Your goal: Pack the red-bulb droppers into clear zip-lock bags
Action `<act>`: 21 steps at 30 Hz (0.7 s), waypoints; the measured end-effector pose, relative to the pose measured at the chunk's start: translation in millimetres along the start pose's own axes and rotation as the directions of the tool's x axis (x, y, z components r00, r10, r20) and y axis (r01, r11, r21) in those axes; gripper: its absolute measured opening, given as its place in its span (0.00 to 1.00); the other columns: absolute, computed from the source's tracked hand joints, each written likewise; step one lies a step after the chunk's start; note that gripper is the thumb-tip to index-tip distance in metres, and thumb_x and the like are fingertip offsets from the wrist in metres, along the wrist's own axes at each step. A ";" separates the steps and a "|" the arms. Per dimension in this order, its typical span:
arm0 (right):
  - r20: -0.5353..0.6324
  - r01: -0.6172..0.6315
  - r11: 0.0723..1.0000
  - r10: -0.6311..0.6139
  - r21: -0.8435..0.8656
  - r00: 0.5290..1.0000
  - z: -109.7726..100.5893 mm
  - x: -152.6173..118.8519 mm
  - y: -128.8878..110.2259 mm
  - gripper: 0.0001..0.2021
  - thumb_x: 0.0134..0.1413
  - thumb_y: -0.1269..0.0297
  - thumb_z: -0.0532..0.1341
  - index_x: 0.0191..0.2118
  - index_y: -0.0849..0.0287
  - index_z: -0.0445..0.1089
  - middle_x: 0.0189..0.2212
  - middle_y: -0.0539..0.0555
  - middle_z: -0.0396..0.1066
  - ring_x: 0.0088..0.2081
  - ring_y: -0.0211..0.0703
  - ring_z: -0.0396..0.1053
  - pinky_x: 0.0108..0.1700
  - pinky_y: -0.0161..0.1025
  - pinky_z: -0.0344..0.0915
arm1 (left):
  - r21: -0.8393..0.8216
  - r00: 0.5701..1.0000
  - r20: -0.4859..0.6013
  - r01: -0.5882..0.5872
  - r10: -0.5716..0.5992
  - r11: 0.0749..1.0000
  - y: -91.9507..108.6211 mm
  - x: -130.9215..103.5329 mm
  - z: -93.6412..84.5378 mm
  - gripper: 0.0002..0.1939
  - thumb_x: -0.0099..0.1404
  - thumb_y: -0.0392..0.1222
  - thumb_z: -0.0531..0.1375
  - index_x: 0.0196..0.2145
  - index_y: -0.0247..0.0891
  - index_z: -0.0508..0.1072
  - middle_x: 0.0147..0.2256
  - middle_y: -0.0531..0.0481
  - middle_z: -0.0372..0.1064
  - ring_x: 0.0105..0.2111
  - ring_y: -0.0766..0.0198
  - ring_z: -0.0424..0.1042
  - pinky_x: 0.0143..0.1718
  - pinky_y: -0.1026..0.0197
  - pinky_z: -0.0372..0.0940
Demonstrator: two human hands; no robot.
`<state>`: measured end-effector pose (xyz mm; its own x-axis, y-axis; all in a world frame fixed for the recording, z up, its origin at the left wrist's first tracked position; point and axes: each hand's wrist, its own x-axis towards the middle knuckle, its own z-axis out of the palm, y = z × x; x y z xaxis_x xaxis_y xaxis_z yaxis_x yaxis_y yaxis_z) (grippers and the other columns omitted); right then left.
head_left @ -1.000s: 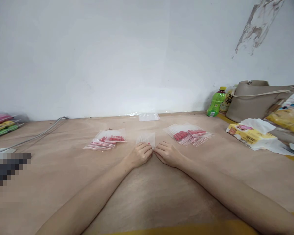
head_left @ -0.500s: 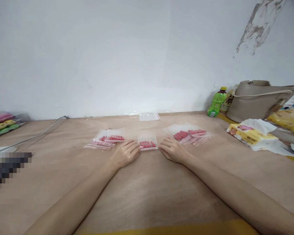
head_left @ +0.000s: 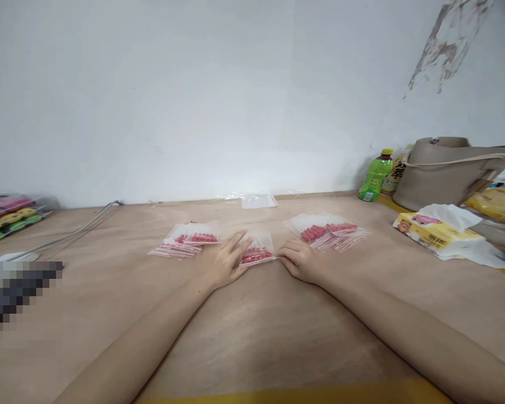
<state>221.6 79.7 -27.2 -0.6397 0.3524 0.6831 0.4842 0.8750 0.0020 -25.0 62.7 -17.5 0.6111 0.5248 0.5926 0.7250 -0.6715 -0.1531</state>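
A small clear zip bag (head_left: 258, 256) holding several red capsule-like pieces lies flat between my hands. My left hand (head_left: 226, 264) rests at its left side with fingers spread, covering part of that edge; the thumb is by the lower left corner. The fingertips of my right hand (head_left: 298, 259) are pinched together at the bag's lower right corner. Beyond my left hand is a pile of similar filled bags (head_left: 187, 238). Another fanned pile of filled bags (head_left: 330, 229) lies beyond my right hand.
Flat pale bags (head_left: 258, 201) lie near the wall. To the right are a green bottle (head_left: 375, 177), a beige bag (head_left: 440, 174) and a yellow tissue box (head_left: 440, 235). A grey cable (head_left: 73, 227) and colourful packs (head_left: 10, 216) lie on the left.
My left hand has opened its fingers and moved in over the bag's left side. The bag's near edge has shifted slightly toward me. My right hand stays at its right corner.
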 end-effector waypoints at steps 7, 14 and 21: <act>0.065 -0.175 0.968 0.189 -0.178 0.980 -14.0 -2.4 4.9 0.15 0.56 0.58 0.51 0.43 0.59 0.67 0.40 0.57 0.69 0.42 0.45 0.62 0.48 0.47 0.53 | -0.218 0.997 0.069 0.046 -0.031 0.975 -9.7 0.2 9.3 0.21 0.61 0.30 0.48 0.51 0.41 0.63 0.53 0.47 0.58 0.52 0.62 0.60 0.51 0.57 0.60; -0.047 -0.456 0.750 0.497 -0.479 0.867 -9.7 -19.0 37.5 0.19 0.55 0.54 0.49 0.35 0.63 0.70 0.36 0.63 0.69 0.44 0.54 0.61 0.53 0.58 0.41 | -0.120 0.988 0.131 0.099 -0.084 0.988 -61.2 -6.6 -19.5 0.25 0.57 0.27 0.44 0.50 0.39 0.65 0.52 0.46 0.59 0.56 0.57 0.52 0.53 0.51 0.55; 0.061 -0.428 0.843 0.470 -0.326 0.881 -1.9 -9.9 24.8 0.15 0.53 0.56 0.52 0.39 0.60 0.69 0.34 0.58 0.69 0.40 0.48 0.63 0.50 0.52 0.48 | -0.040 0.931 0.317 0.205 -0.182 0.978 -94.1 -18.9 -40.8 0.17 0.61 0.43 0.49 0.45 0.44 0.70 0.43 0.49 0.68 0.43 0.57 0.67 0.44 0.57 0.62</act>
<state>241.1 97.3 -32.5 -0.3720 0.7418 0.5581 0.8763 0.4789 -0.0524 -117.8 94.5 17.9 0.5372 0.7766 0.3290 0.8216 -0.5700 0.0039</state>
